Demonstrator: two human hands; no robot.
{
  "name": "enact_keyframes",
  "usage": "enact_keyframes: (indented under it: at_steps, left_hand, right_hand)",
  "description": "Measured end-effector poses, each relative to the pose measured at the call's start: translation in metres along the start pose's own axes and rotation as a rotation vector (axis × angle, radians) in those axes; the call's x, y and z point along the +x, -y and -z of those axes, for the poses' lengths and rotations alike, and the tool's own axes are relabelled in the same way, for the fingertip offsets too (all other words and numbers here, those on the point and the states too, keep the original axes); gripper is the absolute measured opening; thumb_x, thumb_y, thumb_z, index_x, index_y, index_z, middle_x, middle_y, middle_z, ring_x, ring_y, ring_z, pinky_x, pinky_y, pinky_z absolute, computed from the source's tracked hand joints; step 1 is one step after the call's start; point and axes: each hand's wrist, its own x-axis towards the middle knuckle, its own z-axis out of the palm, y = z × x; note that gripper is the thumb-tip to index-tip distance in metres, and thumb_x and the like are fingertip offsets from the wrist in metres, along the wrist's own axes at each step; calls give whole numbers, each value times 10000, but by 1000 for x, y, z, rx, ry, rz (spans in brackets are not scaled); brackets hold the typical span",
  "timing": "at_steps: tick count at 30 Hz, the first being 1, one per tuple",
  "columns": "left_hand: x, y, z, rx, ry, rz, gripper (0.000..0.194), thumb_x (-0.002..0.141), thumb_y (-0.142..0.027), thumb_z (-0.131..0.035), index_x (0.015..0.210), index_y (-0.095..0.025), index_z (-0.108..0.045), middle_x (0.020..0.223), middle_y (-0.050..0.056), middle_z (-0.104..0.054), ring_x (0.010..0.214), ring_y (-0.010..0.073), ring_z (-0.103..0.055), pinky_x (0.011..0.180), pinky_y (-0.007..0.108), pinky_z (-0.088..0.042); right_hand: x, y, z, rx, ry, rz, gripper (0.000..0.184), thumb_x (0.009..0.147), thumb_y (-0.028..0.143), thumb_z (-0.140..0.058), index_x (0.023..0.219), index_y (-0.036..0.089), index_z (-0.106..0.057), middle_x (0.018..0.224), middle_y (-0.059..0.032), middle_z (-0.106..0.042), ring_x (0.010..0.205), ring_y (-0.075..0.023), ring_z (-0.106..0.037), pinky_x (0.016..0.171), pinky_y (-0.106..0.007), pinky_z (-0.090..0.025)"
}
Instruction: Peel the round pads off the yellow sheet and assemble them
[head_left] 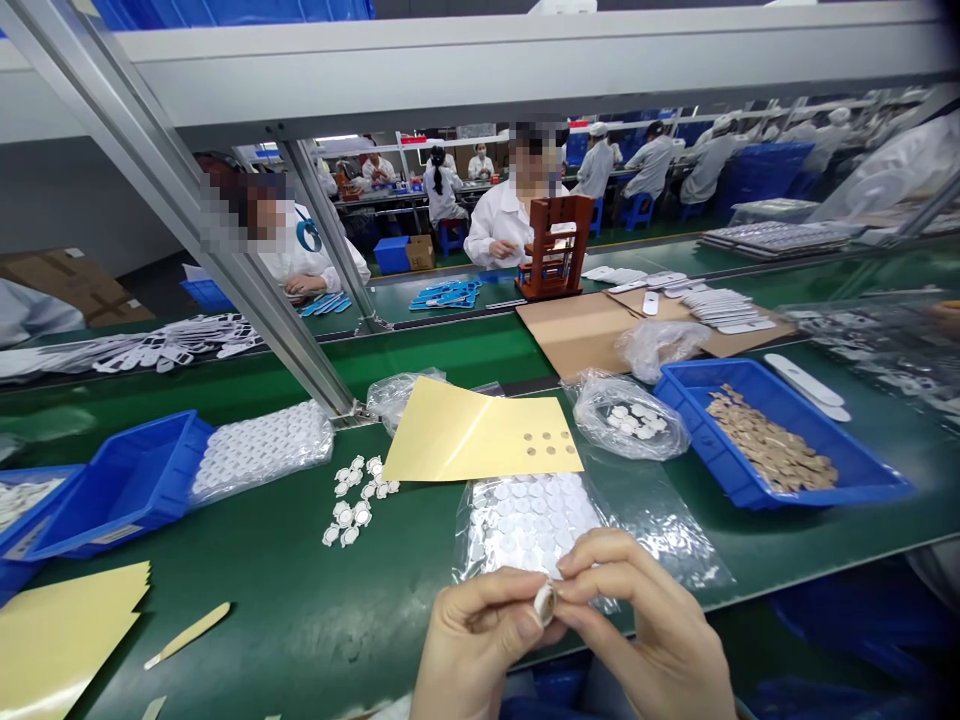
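Between my two hands is a small round white part with a brownish face (546,602). My left hand (484,628) pinches its left side between thumb and fingers. From the other side, my right hand (637,615) has thumb and fingertips closed on it too. Just beyond my fingers lies a clear bag of flat white discs (529,515). A yellow sheet with several small round spots (480,435) rests against the far end of that bag. Loose white parts with small tabs (362,495) are scattered to the left of the sheet.
At right stands a blue bin (750,490) of brown discs, beside an open bag of white parts (634,420). Blue bins (124,480), yellow sheets (67,635) and tweezers (187,635) lie left. A metal post (202,230) rises there. Co-workers (510,215) sit across the line.
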Motion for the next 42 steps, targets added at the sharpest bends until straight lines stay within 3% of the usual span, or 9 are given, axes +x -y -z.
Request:
enact_keyframes:
  at_steps: [8,14,24,27,30,32,35,37,42]
  left_hand:
    - [3,1,5,33,72,-48,175,498,-254,-859,632,-184,-771,684,37,-740,634,156,-681,618,219,-573]
    - [6,5,9,38,119,19,178,533,-265,-846,671,-181,-772,685,38,-754,641,160,-697,654,244,-585]
    - [16,12,5,-203,-20,186,179,681,-208,-763,840,-158,-700,743,75,-771,700,165,-727,635,206,-577]
    - [25,9,15,-206,-141,150,160,782,-142,-658,942,-148,-642,855,103,-771,862,199,-720,741,248,-584]
    - [35,6,28,-183,-229,106,202,837,-127,-580,1039,-140,-586,922,100,-760,960,206,-692,807,263,-575]
    - [41,6,35,-179,-236,77,223,840,-126,-575,1062,-137,-570,950,100,-754,1009,214,-671,854,278,-561]
    - [47,12,35,-188,-177,63,242,813,-146,-620,1050,-142,-572,967,100,-749,1060,237,-646,923,320,-529]
    - [51,18,30,-196,-129,91,233,801,-165,-641,1025,-141,-582,958,104,-750,1069,248,-640,966,341,-498]
    - [60,40,13,-182,-39,160,207,790,-188,-656,981,-127,-606,916,121,-756,1040,258,-656,1021,377,-436]
  right_hand:
    - [5,2,3,-37,29,30,111,827,97,-598,811,206,-604,779,-20,-649,746,-151,-626,665,-272,-522]
    - [8,3,7,-76,86,29,138,803,75,-567,769,208,-560,782,-15,-636,740,-141,-615,638,-255,-512]
    - [1,-2,6,-175,-24,171,194,740,45,-571,775,233,-541,697,-9,-652,650,-155,-634,601,-293,-526]
    - [-8,-26,35,-217,-134,33,167,790,76,-579,841,235,-581,766,-16,-671,737,-161,-654,662,-290,-537]
    - [-11,-74,92,-494,-498,-212,104,792,222,-657,892,210,-632,854,-64,-683,813,-208,-657,784,-361,-509]
    - [-11,-108,137,-772,-685,-331,170,791,302,-651,917,187,-649,842,-109,-683,791,-242,-666,736,-383,-494]
    - [-9,-139,180,-972,-540,-364,148,751,290,-666,729,144,-666,793,-167,-661,928,-374,-626,778,-505,-416]
    - [-12,-140,176,-942,-438,-318,162,765,294,-658,705,144,-662,851,-182,-657,976,-383,-603,825,-524,-399]
    - [-36,-103,78,-659,71,-185,118,850,355,-598,817,254,-648,830,-5,-666,776,-166,-654,702,-270,-535]
